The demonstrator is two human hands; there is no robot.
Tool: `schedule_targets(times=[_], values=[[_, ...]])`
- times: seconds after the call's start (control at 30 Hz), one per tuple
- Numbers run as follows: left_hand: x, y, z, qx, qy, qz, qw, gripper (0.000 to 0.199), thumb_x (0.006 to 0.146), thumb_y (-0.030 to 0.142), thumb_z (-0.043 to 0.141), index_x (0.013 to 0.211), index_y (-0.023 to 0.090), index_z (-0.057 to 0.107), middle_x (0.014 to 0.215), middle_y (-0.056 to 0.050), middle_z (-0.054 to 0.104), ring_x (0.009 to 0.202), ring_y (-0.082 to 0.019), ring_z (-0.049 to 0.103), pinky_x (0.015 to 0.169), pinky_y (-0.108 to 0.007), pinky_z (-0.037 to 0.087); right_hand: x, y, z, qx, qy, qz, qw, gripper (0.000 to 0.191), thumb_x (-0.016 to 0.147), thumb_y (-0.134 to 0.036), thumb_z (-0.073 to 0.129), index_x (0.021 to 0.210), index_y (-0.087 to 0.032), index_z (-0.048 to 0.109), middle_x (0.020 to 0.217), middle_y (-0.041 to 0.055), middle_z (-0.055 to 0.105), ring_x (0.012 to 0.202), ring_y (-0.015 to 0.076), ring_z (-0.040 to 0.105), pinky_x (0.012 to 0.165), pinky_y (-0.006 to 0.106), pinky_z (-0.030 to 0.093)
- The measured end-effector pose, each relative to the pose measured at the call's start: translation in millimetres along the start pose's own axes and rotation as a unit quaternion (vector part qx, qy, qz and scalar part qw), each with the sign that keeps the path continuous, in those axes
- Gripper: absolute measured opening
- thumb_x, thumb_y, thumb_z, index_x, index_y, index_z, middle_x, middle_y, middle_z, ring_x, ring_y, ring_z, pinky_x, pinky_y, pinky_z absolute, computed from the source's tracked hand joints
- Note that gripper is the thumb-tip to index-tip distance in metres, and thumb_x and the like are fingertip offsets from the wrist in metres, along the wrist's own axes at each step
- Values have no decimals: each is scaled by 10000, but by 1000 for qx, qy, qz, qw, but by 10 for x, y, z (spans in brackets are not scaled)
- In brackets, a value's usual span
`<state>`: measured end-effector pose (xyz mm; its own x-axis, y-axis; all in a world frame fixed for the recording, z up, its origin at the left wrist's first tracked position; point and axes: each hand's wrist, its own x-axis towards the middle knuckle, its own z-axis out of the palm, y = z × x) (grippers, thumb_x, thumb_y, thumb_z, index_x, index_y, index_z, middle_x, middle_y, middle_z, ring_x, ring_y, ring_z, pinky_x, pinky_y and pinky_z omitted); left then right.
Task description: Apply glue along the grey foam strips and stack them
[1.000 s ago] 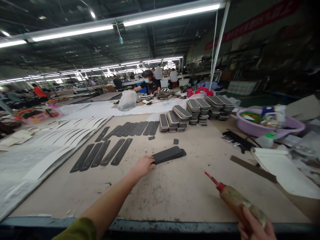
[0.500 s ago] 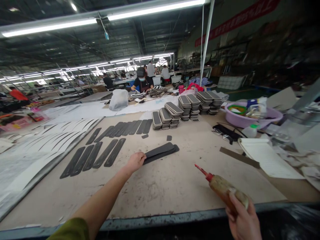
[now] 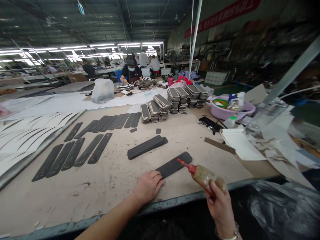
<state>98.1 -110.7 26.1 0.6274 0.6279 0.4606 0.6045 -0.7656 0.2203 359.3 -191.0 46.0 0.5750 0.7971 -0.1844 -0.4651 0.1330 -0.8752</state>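
Note:
My left hand (image 3: 149, 186) grips the near left end of a dark grey, round-ended strip (image 3: 174, 164), which lies flat close to the table's front edge. Its fingers bend over that end, and the thumb is hidden. In my right hand (image 3: 220, 203) is a squeeze glue bottle (image 3: 205, 176), brownish and stained, with a red nozzle. The nozzle tip hovers at the strip's far right part; whether it touches cannot be made out. Beyond the strip, a small pile of similar strips (image 3: 146, 147) lies on the table. More shiny dark strips (image 3: 72, 155) are laid out in two rows to the left.
Stacks of pale-edged dark pieces (image 3: 160, 105) stand at the back of the paper-covered table (image 3: 105, 190). On the right are a purple basin (image 3: 231, 112), glasses (image 3: 207, 125), a notebook (image 3: 241, 146) and a brown strip (image 3: 220, 145). A co-worker (image 3: 131, 70) sits across the table.
My left hand has drawn one strip from the pile toward the table's front edge. The glue bottle's nozzle is now over that strip. The view has turned to the right.

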Motion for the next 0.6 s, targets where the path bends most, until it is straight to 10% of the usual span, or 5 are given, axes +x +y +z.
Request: schedule_targets(times=[0.3,0.6], values=[[-428,-181,-170,-48,0,-45,998,239,942,185,463,1060,154,669,1031,-107,653,919,-198,597,834,-347,545,-129,212,152,-257,-101,-106,955,485,751,-462,758,1083,-188,535,934,46,609,774,194,573,655,283,506],[-356,-318,-48,-81,-2,-4,997,229,949,178,480,1038,172,691,1029,-79,686,925,-175,599,843,-345,527,-248,391,277,-380,-148,-174,896,394,824,-469,678,1071,-187,559,968,66,627,838,229,596,759,340,490]])
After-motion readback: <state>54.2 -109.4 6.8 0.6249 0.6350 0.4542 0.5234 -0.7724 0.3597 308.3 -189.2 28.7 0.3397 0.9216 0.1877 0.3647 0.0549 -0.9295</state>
